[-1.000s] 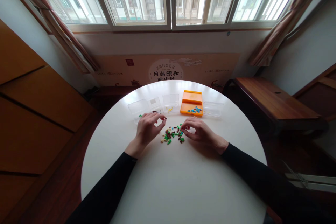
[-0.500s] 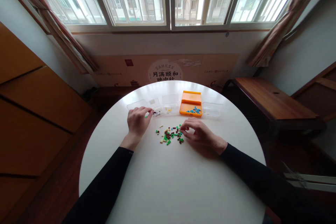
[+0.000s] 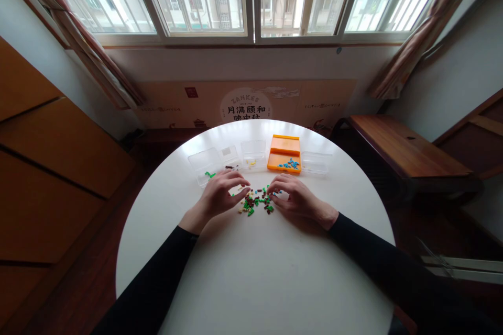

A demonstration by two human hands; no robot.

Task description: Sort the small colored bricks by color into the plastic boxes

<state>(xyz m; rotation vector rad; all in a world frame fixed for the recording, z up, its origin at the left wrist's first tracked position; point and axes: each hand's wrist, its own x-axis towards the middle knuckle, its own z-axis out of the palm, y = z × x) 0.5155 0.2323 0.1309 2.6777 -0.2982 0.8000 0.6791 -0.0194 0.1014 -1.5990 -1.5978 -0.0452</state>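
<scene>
A loose pile of tiny building bricks (image 3: 257, 200), green, brown and cream with a few blue, lies mid-table. My left hand (image 3: 220, 193) hovers over the pile's left edge, thumb and forefinger apart with nothing visible between them. At the pile's right edge is my right hand (image 3: 296, 199), fingers curled and fingertips close together by the bricks. Whatever its fingertips hold, if anything, is too small to make out. Behind the left hand, a clear box (image 3: 200, 159) has green bricks in it, and a smaller clear box (image 3: 228, 154) has dark ones.
An orange case (image 3: 284, 142) stands open with blue bricks inside. Left of it is a clear box (image 3: 252, 147) with yellow pieces; to its right, another clear box (image 3: 315, 162). All rest on a round white table (image 3: 275, 272). A wooden bench (image 3: 408, 146) stands beyond, right.
My left hand has moved from above the clear boxes rightward and nearer to the pile, its fingers now apart. My right hand stays almost where it was.
</scene>
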